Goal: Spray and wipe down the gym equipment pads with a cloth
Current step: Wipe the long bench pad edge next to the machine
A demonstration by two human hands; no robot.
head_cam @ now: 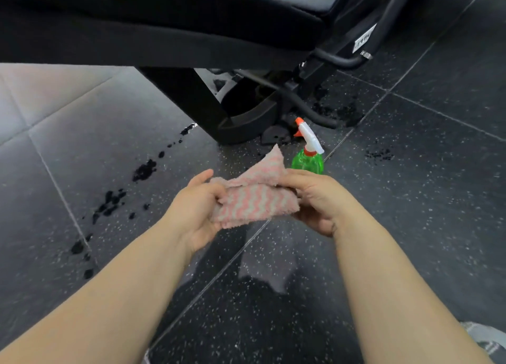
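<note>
We have the cloth [257, 202] up between both hands, well above the floor [410, 185]. Our left grip [197, 207] curls round its near left edge and our right grip [315, 199] pinches the right side, where one corner sticks up loose. The cloth is doubled over, so we judge that we are folding it into a wiping pad and the wiping has not begun. The spray bottle [308, 158] stands on the floor just beyond our hands, touched by neither. The black bench pad [164, 21] lies above and ahead, and dark wet spots [143, 170] mark the floor to our left. Next we should settle the fold into one hand and raise it flat to the pad; whether the pad is already sprayed we cannot tell.
</note>
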